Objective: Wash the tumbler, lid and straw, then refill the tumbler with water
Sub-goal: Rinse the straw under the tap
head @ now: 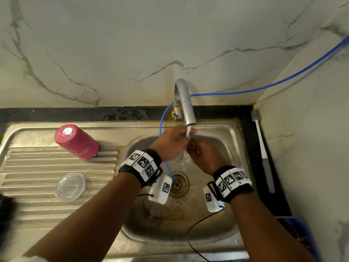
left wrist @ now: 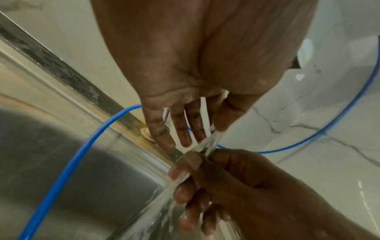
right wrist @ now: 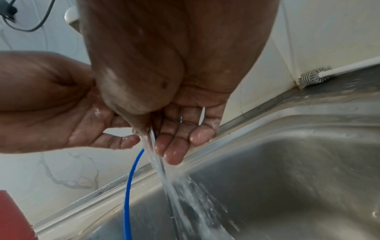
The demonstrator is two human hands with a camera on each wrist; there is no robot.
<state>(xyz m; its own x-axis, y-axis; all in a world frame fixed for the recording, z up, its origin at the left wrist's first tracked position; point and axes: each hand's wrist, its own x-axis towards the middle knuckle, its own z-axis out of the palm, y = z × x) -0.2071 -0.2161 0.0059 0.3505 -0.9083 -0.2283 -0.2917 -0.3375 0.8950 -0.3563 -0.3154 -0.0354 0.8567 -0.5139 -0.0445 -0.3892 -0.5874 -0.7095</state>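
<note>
The straw (right wrist: 152, 132), a thin clear tube, stands roughly upright inside the stream of water (right wrist: 174, 181) under the tap (head: 184, 103), its long axis running with the flow and its lower end pointing down into the basin; much of it is hidden by the fingers and blurred by the water. The right hand (head: 203, 157) holds it from the near right, wet fingers curled around the tube with the thumb against it. The left hand (head: 170, 146) meets it from the left just under the spout, fingers mostly straight and spread; whether its thumb presses the straw cannot be made out. The red tumbler (head: 76, 142), a smooth cylinder, stands bottom up on the ribbed steel drainboard to the far left, well apart from the hands. The clear round lid (head: 70, 186) lies flat on the same ribs, nearer than the tumbler. The steel sink (head: 222, 229) has a rounded basin with open room near and right of the hands. A thin blue hose (head: 264, 87) curves from the marble wall past the tap down to the drain. A white-handled brush (head: 263, 148) lies along the dark counter edge on the right.
</note>
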